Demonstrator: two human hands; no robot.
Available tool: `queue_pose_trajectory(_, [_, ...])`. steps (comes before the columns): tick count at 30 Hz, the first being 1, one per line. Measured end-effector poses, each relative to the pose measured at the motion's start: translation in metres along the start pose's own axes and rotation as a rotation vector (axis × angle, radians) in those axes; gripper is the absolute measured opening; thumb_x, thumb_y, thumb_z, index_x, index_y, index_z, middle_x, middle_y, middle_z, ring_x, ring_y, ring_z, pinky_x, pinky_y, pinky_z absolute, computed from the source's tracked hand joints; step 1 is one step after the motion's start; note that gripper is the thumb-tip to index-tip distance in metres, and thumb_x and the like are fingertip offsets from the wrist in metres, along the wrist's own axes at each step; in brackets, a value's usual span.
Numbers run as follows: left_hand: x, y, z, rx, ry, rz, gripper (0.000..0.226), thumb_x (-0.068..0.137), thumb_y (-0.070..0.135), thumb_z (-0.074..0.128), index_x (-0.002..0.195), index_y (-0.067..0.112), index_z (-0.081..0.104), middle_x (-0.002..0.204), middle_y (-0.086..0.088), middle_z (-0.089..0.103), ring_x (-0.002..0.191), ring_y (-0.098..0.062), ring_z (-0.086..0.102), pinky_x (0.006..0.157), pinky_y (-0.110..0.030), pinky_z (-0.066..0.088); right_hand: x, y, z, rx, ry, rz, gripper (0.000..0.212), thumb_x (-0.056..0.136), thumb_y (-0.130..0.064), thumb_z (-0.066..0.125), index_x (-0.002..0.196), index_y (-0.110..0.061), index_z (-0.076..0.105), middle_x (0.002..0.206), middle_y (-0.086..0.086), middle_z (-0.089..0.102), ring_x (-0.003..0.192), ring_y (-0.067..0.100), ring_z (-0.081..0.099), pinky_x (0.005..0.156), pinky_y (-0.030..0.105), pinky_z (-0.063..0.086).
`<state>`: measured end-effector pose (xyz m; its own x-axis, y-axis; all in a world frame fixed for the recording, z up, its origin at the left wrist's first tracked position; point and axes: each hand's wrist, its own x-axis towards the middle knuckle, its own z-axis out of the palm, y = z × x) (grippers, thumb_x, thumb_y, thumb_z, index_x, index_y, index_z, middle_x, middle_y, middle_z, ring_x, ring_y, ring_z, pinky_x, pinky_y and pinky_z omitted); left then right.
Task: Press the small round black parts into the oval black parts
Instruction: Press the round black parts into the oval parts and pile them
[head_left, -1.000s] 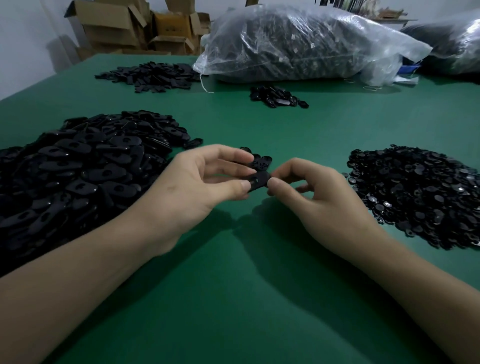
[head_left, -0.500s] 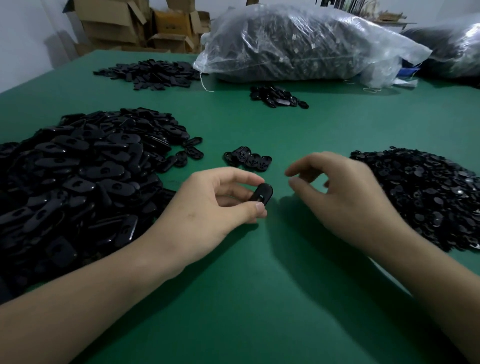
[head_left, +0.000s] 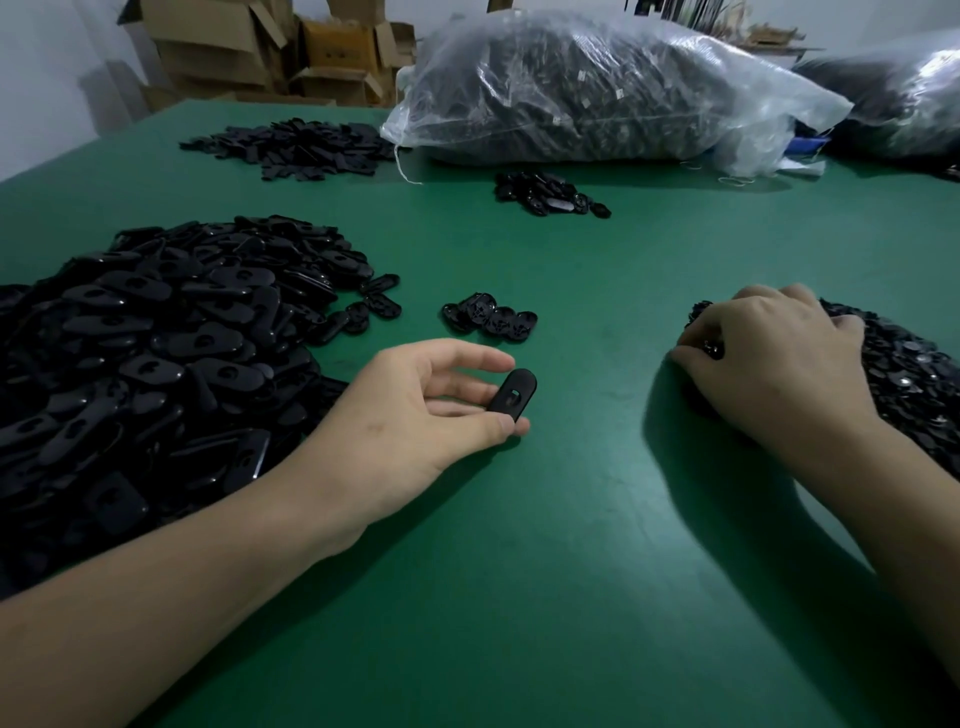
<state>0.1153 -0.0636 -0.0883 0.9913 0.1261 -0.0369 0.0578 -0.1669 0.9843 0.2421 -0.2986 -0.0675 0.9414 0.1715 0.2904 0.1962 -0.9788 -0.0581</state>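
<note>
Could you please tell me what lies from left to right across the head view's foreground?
Pile of oval parts, left hand, held oval part, right hand pinching a small round part, pile of round parts.

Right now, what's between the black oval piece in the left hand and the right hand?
Only bare green table, seen in the head view, lies between the black oval plastic part and the right hand.

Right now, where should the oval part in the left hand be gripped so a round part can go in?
By its two narrow ends, from the left, as the left hand does: thumb below, forefinger above. That leaves the holed face of the oval part clear toward the right hand, which seems to pinch a round part.
</note>
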Motion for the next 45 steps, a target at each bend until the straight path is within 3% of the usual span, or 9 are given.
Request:
queue_pose_trajectory(7, [0.001,-0.003,-0.001,-0.048,-0.01,0.011,0.041,0.084,0.003,0.08,0.118,0.023,0.069,0.1,0.001,0.081,0.094,-0.014,0.078,0.09,-0.017,0.057,0.001,-0.001,0.001,0.122,0.067,-0.098,0.005,0.09,-0.032,0.074,0.087,-0.028,0.074,0.091,-0.001,0.065,0.104,0.03,0.054,0.091,0.05,0.043])
queue_pose_trajectory(10, [0.002,-0.004,-0.001,-0.092,-0.002,0.025,0.041,0.085,0.001,0.079,0.12,0.02,0.069,0.1,0.0,0.081,0.095,-0.016,0.078,0.089,-0.018,0.057,-0.008,-0.014,-0.001,0.521,0.094,-0.202,0.007,0.089,-0.028,0.076,0.083,-0.025,0.074,0.08,-0.013,0.07,0.079,0.008,0.064,0.075,0.034,0.052])
queue_pose_trajectory(14, [0.003,-0.007,-0.001,-0.135,0.018,0.05,0.041,0.085,0.0,0.079,0.12,0.02,0.069,0.101,-0.002,0.08,0.095,-0.02,0.078,0.091,-0.024,0.058,-0.034,-0.045,-0.005,1.24,-0.267,-0.166,0.008,0.086,-0.021,0.078,0.083,-0.018,0.072,0.084,0.001,0.078,0.073,0.009,0.069,0.066,0.021,0.052])
queue_pose_trajectory(19, [0.003,-0.008,0.0,-0.168,0.03,0.071,0.041,0.086,-0.002,0.077,0.122,0.017,0.069,0.101,-0.005,0.081,0.096,-0.021,0.078,0.087,-0.026,0.061,-0.046,-0.056,-0.001,1.541,-0.515,-0.129,0.015,0.076,-0.022,0.077,0.085,-0.014,0.069,0.089,0.011,0.079,0.071,0.011,0.066,0.064,0.018,0.05])
queue_pose_trajectory(23, [0.003,-0.008,0.002,-0.212,0.042,0.089,0.038,0.087,-0.006,0.074,0.12,0.011,0.069,0.099,-0.007,0.081,0.093,-0.02,0.079,0.078,-0.022,0.061,-0.044,-0.053,0.003,1.612,-0.581,-0.079,0.026,0.07,-0.024,0.079,0.092,-0.013,0.069,0.09,0.013,0.078,0.07,0.012,0.065,0.064,0.018,0.051])
queue_pose_trajectory(31, [0.003,-0.009,0.001,-0.179,0.049,0.154,0.04,0.08,0.002,0.081,0.115,0.021,0.076,0.099,-0.005,0.08,0.094,-0.023,0.078,0.081,-0.025,0.061,-0.042,-0.051,0.004,1.637,-0.626,-0.064,0.034,0.063,-0.027,0.083,0.095,-0.016,0.077,0.095,0.014,0.078,0.075,0.011,0.069,0.066,0.017,0.052])
queue_pose_trajectory(36, [0.004,-0.009,0.0,-0.126,0.055,0.198,0.036,0.087,0.003,0.078,0.112,0.028,0.079,0.095,-0.001,0.079,0.088,-0.013,0.075,0.073,-0.017,0.055,-0.042,-0.053,0.003,1.651,-0.614,-0.067,0.032,0.065,-0.025,0.081,0.094,-0.015,0.073,0.092,0.013,0.078,0.072,0.011,0.068,0.064,0.016,0.051])
queue_pose_trajectory(40, [0.003,-0.008,0.001,-0.059,0.084,0.226,0.031,0.093,0.005,0.071,0.107,0.031,0.081,0.085,0.017,0.074,0.076,0.002,0.063,0.071,-0.009,0.047,-0.042,-0.053,0.002,1.624,-0.58,-0.079,0.03,0.066,-0.025,0.081,0.092,-0.015,0.072,0.091,0.013,0.078,0.071,0.01,0.067,0.063,0.015,0.05])
queue_pose_trajectory(45, [0.001,-0.006,0.002,-0.007,0.082,0.237,0.029,0.095,0.006,0.068,0.102,0.032,0.079,0.098,0.005,0.078,0.093,-0.016,0.069,0.087,-0.023,0.053,-0.042,-0.053,0.001,1.584,-0.517,-0.091,0.024,0.072,-0.02,0.077,0.094,-0.012,0.071,0.089,0.011,0.078,0.072,0.009,0.066,0.065,0.015,0.049])
